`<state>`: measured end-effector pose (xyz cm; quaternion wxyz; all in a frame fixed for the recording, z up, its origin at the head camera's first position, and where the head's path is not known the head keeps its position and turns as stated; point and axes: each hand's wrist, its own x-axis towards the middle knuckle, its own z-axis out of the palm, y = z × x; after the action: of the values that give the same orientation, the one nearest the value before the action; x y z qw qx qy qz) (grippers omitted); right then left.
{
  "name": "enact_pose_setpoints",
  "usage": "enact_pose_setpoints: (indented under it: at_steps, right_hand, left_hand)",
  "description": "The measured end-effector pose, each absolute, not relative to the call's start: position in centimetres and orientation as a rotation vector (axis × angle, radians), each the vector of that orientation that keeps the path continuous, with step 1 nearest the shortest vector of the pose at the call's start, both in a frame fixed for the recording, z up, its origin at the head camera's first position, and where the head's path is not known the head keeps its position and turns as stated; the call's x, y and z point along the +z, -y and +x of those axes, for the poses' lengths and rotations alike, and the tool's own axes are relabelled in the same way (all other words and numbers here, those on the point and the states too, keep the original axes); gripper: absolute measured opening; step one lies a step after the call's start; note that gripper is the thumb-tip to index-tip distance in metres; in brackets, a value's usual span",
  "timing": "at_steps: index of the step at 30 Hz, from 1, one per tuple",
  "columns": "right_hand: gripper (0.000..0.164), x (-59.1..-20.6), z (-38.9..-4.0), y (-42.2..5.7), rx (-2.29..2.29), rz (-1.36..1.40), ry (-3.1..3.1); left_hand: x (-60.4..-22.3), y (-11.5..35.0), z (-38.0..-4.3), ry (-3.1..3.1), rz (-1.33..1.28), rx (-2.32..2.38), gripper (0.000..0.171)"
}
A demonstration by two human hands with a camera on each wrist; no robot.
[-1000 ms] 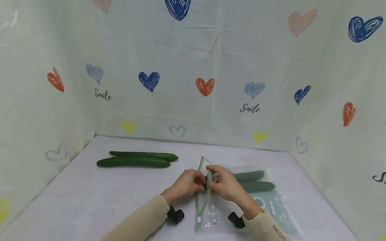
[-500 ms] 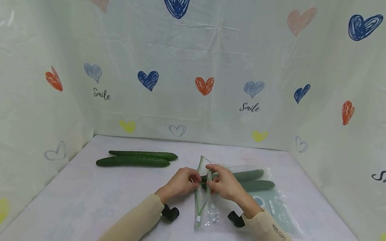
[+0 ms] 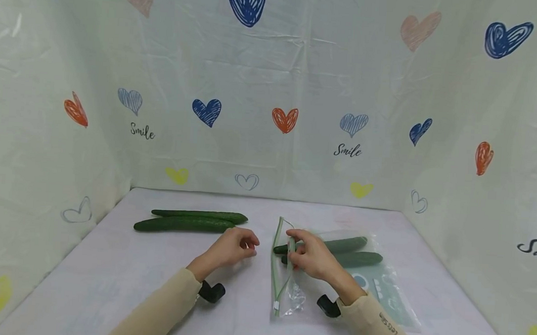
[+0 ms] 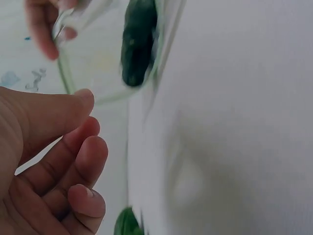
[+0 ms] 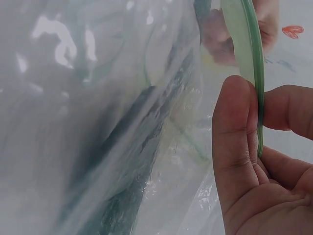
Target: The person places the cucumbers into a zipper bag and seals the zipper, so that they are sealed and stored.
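A clear zip bag (image 3: 396, 295) with a green-edged mouth lies on the table, holding two cucumbers (image 3: 359, 259). Their dark ends point left, toward the bag's mouth. My right hand (image 3: 311, 253) pinches the upper edge of that mouth and keeps it raised; the right wrist view shows the green zip strip (image 5: 257, 63) between thumb and fingers. Left of the bag, my left hand (image 3: 229, 247) is in the air with loosely bent fingers and nothing in them. Just beyond it, two more cucumbers (image 3: 183, 225) lie side by side on the table.
The table has a white cover (image 3: 107, 280). A pale curtain (image 3: 273, 76) printed with hearts surrounds its back and sides. A white slider (image 3: 276, 305) sits at the near end of the zip. Black wrist cameras are strapped below both hands.
My left hand has let go of the cucumber end at the bag's mouth and moved left, toward the loose cucumbers. The right hand stays on the bag's edge.
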<state>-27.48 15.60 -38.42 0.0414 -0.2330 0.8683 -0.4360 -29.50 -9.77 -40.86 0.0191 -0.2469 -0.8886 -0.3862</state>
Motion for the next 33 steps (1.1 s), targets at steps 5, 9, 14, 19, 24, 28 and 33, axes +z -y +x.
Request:
enact_pose_setpoints:
  at_steps: [5,9,14,19,24,28,33]
  right_hand:
    - [0.051,-38.4,-27.5,-15.6,-1.335,-0.723,-2.651]
    - [0.051,-38.5,-27.5,-15.6,-1.334,-0.717,-2.656]
    - [0.051,-38.5,-27.4,-15.7,-1.33,-0.715,-2.668]
    - [0.051,-38.4,-27.3,-15.7,-1.334,-0.719,-2.658]
    - [0.051,-38.5,-27.2,-15.7,-1.339,-0.72,-2.646]
    - [0.051,-38.6,-27.3,-15.7,-1.337,-0.723,-2.64]
    - [0.051,-38.5,-27.3,-15.7,-1.306,-0.715,-2.662]
  left_hand:
    - [-40.1,13.3,-29.4,2.769,-0.649,-1.132,0.015]
    - [-40.1,16.0,-29.6,2.793,-0.572,-1.059,0.016]
    - [-40.1,18.9,-30.6,2.81,-0.468,-0.859,0.016]
    - [-39.8,21.3,-31.6,2.804,-0.444,-0.713,0.019]
    - [-40.0,23.0,-32.2,2.784,-0.423,-0.6,0.025]
    - [-40.1,24.2,-32.4,2.777,-0.407,-0.565,0.033]
    - [-40.3,25.3,-32.3,2.811,-0.38,-0.557,0.039]
